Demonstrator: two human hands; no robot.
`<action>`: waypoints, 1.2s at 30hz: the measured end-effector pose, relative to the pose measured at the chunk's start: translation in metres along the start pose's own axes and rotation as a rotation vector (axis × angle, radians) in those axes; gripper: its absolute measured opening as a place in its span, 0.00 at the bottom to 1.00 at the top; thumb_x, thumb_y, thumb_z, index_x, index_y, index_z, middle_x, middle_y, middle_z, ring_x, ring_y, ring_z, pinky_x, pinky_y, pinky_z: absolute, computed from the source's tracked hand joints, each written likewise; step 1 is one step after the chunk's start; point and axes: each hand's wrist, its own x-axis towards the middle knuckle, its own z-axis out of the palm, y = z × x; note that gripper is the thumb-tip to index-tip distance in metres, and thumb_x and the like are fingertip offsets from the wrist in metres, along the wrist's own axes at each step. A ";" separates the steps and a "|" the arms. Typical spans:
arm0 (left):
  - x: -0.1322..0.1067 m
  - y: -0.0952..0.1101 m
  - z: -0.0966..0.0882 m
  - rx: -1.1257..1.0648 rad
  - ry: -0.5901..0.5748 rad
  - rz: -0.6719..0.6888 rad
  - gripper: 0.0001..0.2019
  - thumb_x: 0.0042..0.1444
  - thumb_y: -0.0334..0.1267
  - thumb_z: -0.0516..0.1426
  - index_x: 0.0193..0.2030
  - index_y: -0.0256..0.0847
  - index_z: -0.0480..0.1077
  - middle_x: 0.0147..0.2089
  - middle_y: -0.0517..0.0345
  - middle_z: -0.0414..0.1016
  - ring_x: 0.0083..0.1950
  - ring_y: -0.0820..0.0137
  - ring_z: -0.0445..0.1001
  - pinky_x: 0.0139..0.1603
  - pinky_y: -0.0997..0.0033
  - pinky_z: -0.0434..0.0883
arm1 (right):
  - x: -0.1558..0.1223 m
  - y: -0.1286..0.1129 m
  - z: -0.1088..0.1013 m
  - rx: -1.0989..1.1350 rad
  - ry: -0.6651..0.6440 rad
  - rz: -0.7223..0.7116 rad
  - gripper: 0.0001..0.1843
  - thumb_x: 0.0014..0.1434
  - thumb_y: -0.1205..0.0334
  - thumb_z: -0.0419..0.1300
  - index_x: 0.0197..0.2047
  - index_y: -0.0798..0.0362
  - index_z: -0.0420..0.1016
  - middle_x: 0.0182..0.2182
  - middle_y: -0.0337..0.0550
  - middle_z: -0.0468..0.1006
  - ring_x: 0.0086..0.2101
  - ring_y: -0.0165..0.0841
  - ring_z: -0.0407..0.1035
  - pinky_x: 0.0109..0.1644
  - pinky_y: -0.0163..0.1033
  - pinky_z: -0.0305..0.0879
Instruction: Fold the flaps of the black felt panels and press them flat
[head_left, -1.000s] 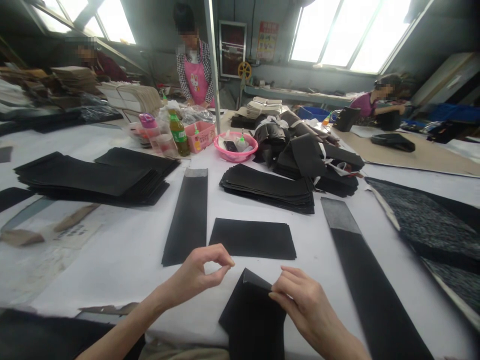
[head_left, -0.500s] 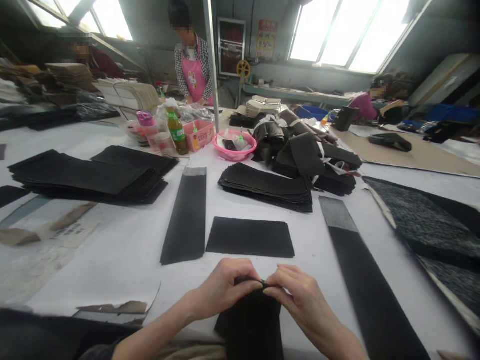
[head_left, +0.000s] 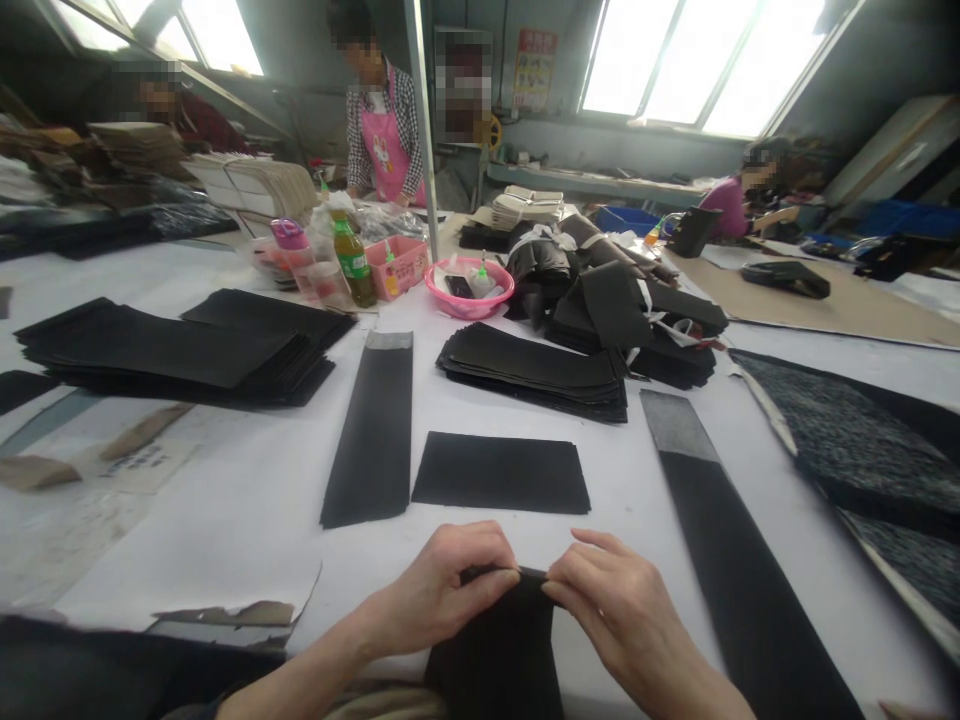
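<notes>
Black sheet (head_left: 499, 650) at the near edge of the white table (head_left: 247, 500), its top edge pinched by the left hand (head_left: 450, 585) and right hand (head_left: 615, 610), both closed on it side by side. Level, matched pinches look best for holding that edge straight. Just beyond lies a black rectangle (head_left: 501, 473), with the left strip (head_left: 371, 430) and right strip (head_left: 720, 520) flanking it.
</notes>
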 end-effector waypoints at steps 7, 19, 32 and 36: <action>0.000 -0.003 -0.007 0.012 0.005 -0.003 0.10 0.65 0.38 0.53 0.38 0.36 0.72 0.35 0.54 0.71 0.35 0.70 0.68 0.38 0.72 0.63 | -0.011 0.010 -0.005 -0.027 0.019 0.022 0.08 0.66 0.69 0.51 0.36 0.50 0.68 0.26 0.32 0.72 0.26 0.26 0.67 0.58 0.45 0.59; -0.011 -0.009 -0.013 -0.012 0.023 -0.070 0.11 0.65 0.40 0.54 0.37 0.36 0.72 0.35 0.54 0.72 0.36 0.70 0.68 0.38 0.73 0.64 | -0.021 0.019 0.001 0.004 0.069 0.100 0.10 0.66 0.66 0.52 0.34 0.49 0.70 0.26 0.34 0.73 0.28 0.29 0.71 0.54 0.42 0.65; -0.014 -0.012 -0.020 -0.061 -0.005 -0.123 0.13 0.66 0.43 0.51 0.43 0.38 0.75 0.39 0.53 0.75 0.39 0.67 0.72 0.43 0.73 0.66 | -0.028 0.026 -0.003 0.069 -0.002 0.268 0.13 0.68 0.60 0.50 0.32 0.50 0.70 0.27 0.37 0.75 0.28 0.29 0.72 0.34 0.31 0.69; -0.012 -0.015 -0.016 -0.048 0.026 -0.127 0.11 0.66 0.40 0.51 0.44 0.40 0.74 0.39 0.56 0.76 0.40 0.69 0.72 0.43 0.75 0.66 | -0.027 0.029 -0.004 0.066 0.114 0.279 0.10 0.67 0.56 0.51 0.42 0.49 0.71 0.37 0.41 0.78 0.37 0.32 0.75 0.41 0.30 0.70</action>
